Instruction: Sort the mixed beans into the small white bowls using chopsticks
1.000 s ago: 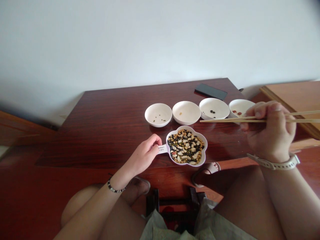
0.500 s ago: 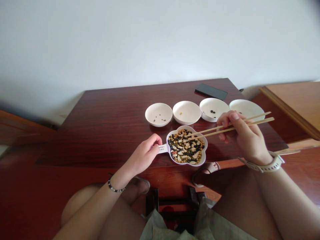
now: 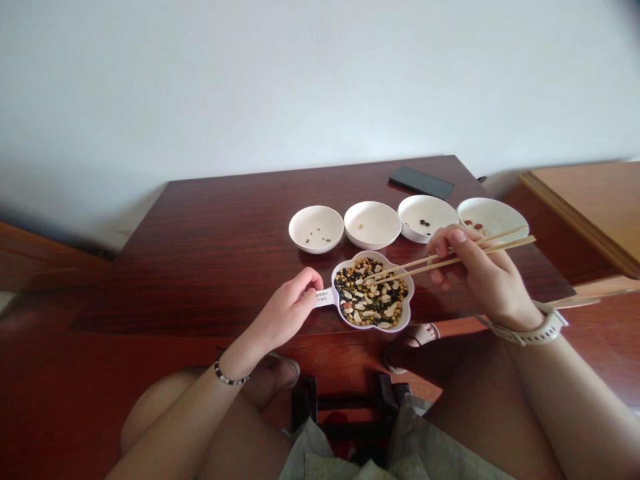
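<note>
Head view, right grip [image 3: 487,273]: closed around wooden chopsticks [image 3: 515,244], tips at the beans and peanuts [image 3: 367,297]; whether they pinch a piece is too small to tell.
Left grip [image 3: 290,307]: closed on the labelled handle [image 3: 325,297].
Flower-shaped dish [image 3: 412,290]: between both grips, near the front edge of the tabletop [image 3: 225,247], filled with the mix.
White bowls [image 3: 377,237]: four in a row beyond the dish, each holding a few pieces.
Dark flat object [image 3: 423,182]: behind the bowls.
</note>
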A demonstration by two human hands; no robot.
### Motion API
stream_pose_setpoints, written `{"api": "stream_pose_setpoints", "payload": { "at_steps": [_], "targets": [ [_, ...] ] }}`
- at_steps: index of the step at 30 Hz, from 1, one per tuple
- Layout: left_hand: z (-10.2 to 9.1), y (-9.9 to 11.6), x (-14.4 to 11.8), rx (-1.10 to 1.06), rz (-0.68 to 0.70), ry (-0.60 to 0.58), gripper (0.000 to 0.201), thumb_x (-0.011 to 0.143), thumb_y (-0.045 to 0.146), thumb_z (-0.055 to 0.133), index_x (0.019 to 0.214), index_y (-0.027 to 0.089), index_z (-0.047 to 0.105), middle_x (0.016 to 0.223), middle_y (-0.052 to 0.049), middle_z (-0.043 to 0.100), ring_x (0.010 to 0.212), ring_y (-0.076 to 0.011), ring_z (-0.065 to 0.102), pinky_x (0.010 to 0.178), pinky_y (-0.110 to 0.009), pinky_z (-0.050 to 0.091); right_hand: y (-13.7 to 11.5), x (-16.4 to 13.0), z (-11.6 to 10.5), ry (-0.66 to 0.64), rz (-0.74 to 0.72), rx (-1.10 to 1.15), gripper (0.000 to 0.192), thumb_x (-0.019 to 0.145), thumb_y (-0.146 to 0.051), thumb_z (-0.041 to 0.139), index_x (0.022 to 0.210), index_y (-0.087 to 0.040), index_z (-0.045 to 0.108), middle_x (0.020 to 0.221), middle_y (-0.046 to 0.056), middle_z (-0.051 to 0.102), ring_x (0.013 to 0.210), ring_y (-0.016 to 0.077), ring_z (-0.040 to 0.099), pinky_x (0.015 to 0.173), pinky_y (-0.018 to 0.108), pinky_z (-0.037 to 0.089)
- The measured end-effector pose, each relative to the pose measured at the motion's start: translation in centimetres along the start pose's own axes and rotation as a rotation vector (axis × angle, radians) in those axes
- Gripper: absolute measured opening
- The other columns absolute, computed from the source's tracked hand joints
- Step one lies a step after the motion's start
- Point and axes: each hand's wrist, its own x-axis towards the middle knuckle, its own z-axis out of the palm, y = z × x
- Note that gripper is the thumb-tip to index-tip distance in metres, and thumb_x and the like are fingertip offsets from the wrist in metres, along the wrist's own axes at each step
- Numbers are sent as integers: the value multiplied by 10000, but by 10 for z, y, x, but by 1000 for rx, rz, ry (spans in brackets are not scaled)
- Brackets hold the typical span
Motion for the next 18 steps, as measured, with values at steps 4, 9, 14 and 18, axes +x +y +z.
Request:
{"api": "stream_pose_setpoints", "payload": {
  "at_steps": [4, 9, 14, 18],
  "targets": [
    [0, 1, 0, 6, 5, -1, 132, 1030, 232, 438, 982, 223, 560, 853, 19, 583, 786, -178, 516, 735, -329, 377, -1, 1, 1, -2, -9, -20, 422, 1046, -548, 600, 812, -199, 635, 686, 15, 598, 548, 139, 595, 475, 246, 483],
    [-1, 2, -1, 8, 2, -2, 133, 1040, 243, 438, 980, 224, 554, 844, 23, 574, 779, -173, 514, 730, -324, 377, 0, 1, 1, 15, -19, -4, 432, 1024, -559, 636, 796, -191, 630, 717, 24, 614, 555, 135, 604, 478, 240, 485],
    [0, 2, -1, 5, 6, -2, 133, 1032, 230, 435, 983, 223, 558, 847, 20, 578, 780, -172, 513, 734, -324, 378, -1, 0, 1, 29, -20, 7, 429, 1024, -554, 634, 791, -193, 635, 675, 26, 589, 545, 146, 589, 471, 247, 472],
    [-1, 2, 0, 6, 4, -4, 133, 1033, 235, 435, 984, 224, 558, 843, 22, 576, 775, -171, 508, 732, -324, 375, -2, 0, 1, 38, -55, -6, 408, 1046, -519, 604, 786, -205, 632, 666, 32, 587, 538, 154, 580, 463, 256, 460]
  ]
}}
